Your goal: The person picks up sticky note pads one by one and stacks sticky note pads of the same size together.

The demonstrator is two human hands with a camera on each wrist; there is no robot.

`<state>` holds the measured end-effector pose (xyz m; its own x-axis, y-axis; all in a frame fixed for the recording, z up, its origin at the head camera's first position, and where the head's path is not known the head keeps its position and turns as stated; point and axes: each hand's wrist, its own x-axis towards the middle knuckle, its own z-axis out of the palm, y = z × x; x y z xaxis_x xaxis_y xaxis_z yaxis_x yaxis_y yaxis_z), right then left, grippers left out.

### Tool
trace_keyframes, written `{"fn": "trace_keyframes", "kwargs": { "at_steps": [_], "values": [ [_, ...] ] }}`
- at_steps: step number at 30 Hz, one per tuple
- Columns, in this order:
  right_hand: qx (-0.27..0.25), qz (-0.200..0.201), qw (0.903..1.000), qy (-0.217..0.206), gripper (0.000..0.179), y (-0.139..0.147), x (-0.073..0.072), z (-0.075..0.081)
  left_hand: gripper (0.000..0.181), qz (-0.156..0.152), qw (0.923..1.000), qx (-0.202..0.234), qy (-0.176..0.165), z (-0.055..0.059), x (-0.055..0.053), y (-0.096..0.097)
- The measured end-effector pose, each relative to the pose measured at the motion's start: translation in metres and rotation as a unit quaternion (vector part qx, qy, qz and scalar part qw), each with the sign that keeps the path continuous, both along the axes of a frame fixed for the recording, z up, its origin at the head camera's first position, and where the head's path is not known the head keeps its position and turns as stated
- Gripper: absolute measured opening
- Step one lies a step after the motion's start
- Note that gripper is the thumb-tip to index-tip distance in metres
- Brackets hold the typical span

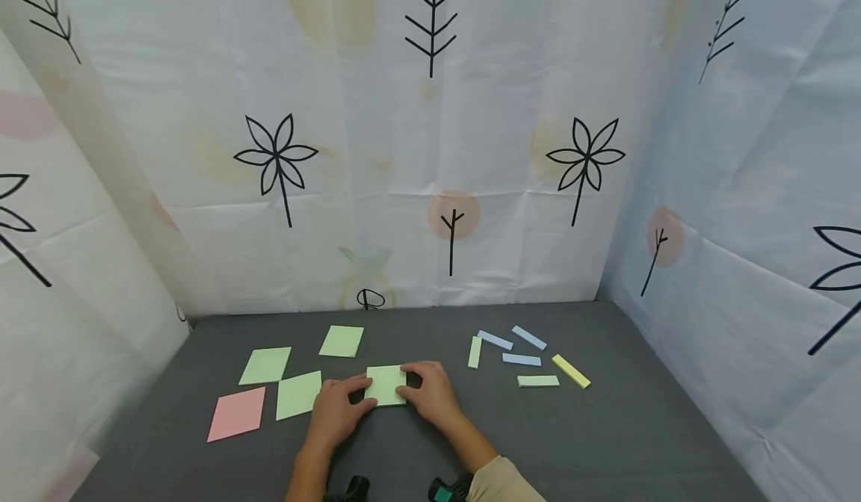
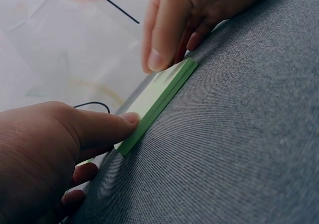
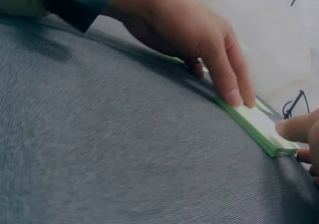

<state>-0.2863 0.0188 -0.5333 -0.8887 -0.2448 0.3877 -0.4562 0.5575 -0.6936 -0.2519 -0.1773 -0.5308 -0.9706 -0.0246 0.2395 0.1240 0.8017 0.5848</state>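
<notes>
Two light green sticky-note pads [image 2: 157,98], one on top of the other with their edges roughly lined up, lie flat on the dark table between both hands. My left hand [image 1: 336,410] grips the left side of the stack, thumb at the near corner and a finger at the far one. From the opposite side my right hand [image 1: 433,391] holds the right edge between thumb and fingers. In the left wrist view, a seam shows between the two layers. The right wrist view shows the left hand [image 3: 187,30] reaching over the stack's edge.
Left of the hands lie more green pads [image 1: 341,341] and a pink pad [image 1: 236,414]. On the right are several narrow strips: blue [image 1: 521,359], green [image 1: 538,381] and yellow [image 1: 571,371]. Patterned white cloth [image 1: 377,248] walls the grey table [image 1: 605,442] at back and sides.
</notes>
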Motion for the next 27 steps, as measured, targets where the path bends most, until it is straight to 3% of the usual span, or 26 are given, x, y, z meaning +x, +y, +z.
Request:
{"fn": "trace_keyframes", "kwargs": {
  "at_steps": [7, 16, 23, 27],
  "values": [
    [0.047, -0.001, 0.9986, 0.024, 0.03, -0.0058, 0.0023, -0.0028, 0.04, 0.011, 0.9999, 0.003, 0.0, -0.0001, 0.0016, -0.0019],
    [0.049, -0.003, 0.9982, 0.034, 0.031, -0.0028, 0.003, -0.0055, 0.039, 0.004, 1.0, -0.007, 0.001, 0.0018, 0.0001, 0.0006],
    [0.046, 0.008, 0.9962, 0.073, 0.028, 0.001, 0.0076, -0.0035, 0.039, 0.004, 0.9999, -0.008, 0.005, 0.0004, -0.0013, 0.0024],
    [0.049, 0.003, 0.9979, 0.043, 0.029, 0.0002, 0.0083, -0.0016, 0.039, 0.005, 1.0, -0.003, 0.004, -0.0002, -0.0014, 0.0021]
  ]
}}
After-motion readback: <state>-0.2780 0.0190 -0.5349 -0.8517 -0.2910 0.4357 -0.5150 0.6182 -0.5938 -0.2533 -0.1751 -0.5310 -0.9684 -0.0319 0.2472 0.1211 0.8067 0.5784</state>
